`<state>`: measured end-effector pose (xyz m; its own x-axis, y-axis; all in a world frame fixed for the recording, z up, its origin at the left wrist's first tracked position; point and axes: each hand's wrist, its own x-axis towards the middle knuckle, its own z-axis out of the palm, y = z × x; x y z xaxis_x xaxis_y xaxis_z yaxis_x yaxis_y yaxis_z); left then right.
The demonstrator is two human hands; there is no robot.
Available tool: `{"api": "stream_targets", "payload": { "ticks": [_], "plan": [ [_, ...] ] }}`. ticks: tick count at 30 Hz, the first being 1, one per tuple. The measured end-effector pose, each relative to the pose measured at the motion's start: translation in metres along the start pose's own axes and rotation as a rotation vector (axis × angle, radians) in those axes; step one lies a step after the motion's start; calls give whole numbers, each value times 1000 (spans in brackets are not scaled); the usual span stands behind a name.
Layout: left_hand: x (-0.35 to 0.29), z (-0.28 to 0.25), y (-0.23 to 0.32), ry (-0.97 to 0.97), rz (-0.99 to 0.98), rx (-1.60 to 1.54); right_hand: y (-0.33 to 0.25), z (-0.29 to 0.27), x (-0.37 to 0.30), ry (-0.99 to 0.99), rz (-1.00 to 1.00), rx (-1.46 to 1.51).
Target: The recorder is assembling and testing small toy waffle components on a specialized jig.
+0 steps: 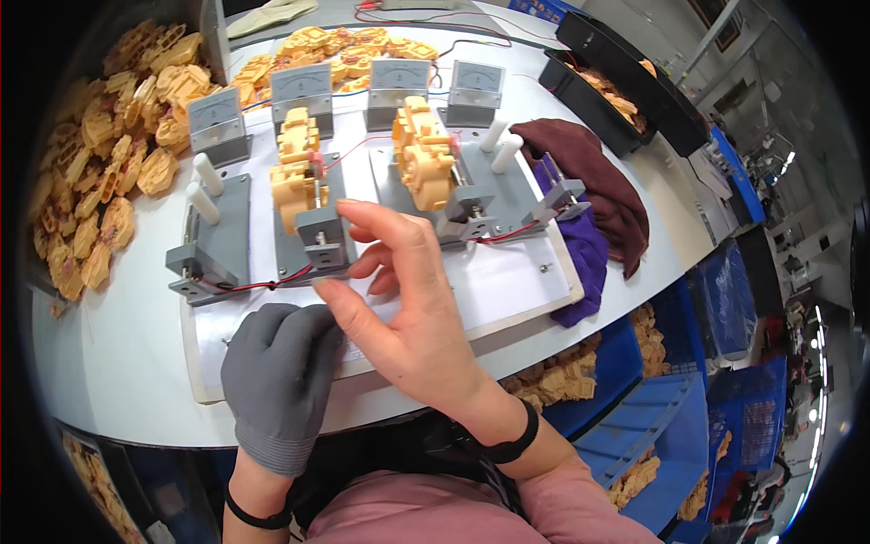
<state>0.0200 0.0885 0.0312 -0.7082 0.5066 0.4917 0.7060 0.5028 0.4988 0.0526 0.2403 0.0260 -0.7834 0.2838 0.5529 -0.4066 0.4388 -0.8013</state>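
Over the front of a white board (494, 308), my bare right hand (408, 308) has its thumb and index finger apart, with nothing visible between them. Its index fingertip is beside the grey end block (319, 227) of a test fixture; I cannot tell whether they touch. A yellow plastic gear housing (297, 168) with red wire sits upright in that fixture. Another yellow gear housing (423, 154) stands in the fixture to its right. My left hand (279, 363), in a grey knit glove, is curled at the board's front edge, and its fingertips are hidden.
Analog panel meters (216, 122) stand behind the fixtures. Yellow housings (113, 154) are heaped at the left, more behind the meters. Purple cloth (580, 258) and brown cloth (616, 181) lie right of the board. Black bins (594, 100) stand far right; blue crates (634, 426) are below the table.
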Motion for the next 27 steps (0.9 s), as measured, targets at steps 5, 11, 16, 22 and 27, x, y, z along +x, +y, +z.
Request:
{"api": "stream_targets", "payload": {
  "ticks": [5, 11, 16, 22, 27],
  "plan": [
    [2, 4, -2, -16, 19, 19, -1, -6, -3, -14, 92, -31],
    [2, 1, -4, -19, 52, -1, 2, -3, -4, -39, 102, -31],
    [1, 1, -5, -14, 43, 3, 3, -1, -5, -12, 127, 10],
    [3, 4, -6, 4, 41, -3, 3, 1, -5, 22, 145, 31],
    [3, 5, -4, 12, 15, 30, 5, 1, -8, 38, 119, 44]
  ]
}}
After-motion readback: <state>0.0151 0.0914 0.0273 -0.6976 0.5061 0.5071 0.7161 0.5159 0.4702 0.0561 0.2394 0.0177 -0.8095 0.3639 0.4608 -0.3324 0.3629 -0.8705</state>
